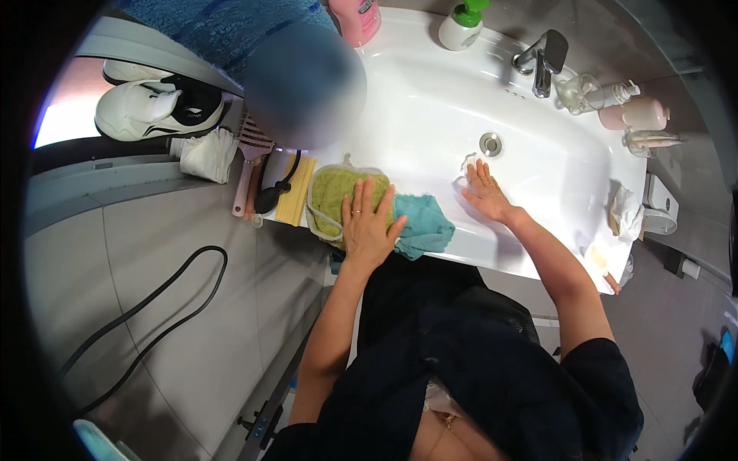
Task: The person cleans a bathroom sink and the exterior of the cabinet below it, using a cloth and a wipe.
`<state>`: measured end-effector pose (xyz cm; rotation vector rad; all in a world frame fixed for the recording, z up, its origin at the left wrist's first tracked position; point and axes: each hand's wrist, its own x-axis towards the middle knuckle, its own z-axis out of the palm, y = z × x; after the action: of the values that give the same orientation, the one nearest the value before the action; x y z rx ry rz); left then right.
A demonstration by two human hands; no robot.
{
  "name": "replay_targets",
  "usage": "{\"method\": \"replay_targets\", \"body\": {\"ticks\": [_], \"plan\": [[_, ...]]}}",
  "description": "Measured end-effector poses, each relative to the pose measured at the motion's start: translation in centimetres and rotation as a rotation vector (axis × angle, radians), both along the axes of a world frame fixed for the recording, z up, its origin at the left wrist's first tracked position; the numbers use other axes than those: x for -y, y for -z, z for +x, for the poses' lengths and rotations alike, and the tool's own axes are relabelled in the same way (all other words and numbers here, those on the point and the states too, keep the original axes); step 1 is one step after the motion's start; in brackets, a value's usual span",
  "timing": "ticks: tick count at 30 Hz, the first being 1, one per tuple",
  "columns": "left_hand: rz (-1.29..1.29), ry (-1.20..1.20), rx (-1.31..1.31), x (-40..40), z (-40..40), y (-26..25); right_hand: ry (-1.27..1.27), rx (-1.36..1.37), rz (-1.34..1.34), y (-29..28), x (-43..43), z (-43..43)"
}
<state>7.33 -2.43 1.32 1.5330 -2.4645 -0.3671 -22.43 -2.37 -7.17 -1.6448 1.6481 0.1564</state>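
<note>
My left hand (370, 222) lies flat with fingers apart on a folded green cloth (330, 187) with pale edging, at the front left rim of a white washbasin (426, 121). A crumpled turquoise cloth (425, 227) sits beside it, under my left thumb's side. My right hand (487, 190) is inside the basin, its palm down and fingertips over a small wet white piece (468, 168), perhaps tissue or thin cloth. The metal drain (491, 144) is just beyond those fingertips. Whether the fingers grip the white piece cannot be told.
A chrome faucet (542, 60), a green-topped pump bottle (460, 27) and a pink bottle (358, 20) stand along the back. Several toiletries line the right rim. On the left are a pink hairbrush (252, 144), a black rubber bulb (268, 199), a yellow ridged piece (296, 193) and white shoes (155, 109).
</note>
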Motion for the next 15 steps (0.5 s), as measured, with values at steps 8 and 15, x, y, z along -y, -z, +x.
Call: {"method": "replay_targets", "body": {"ticks": [8,15], "plan": [[0.017,0.015,0.010,0.1,1.4,0.9,-0.460,0.077,-0.112,0.4,6.6,8.9],[0.232,0.190,0.033,-0.9,1.2,-0.6,-0.303,0.071,-0.540,3.7,10.5,11.6]]}}
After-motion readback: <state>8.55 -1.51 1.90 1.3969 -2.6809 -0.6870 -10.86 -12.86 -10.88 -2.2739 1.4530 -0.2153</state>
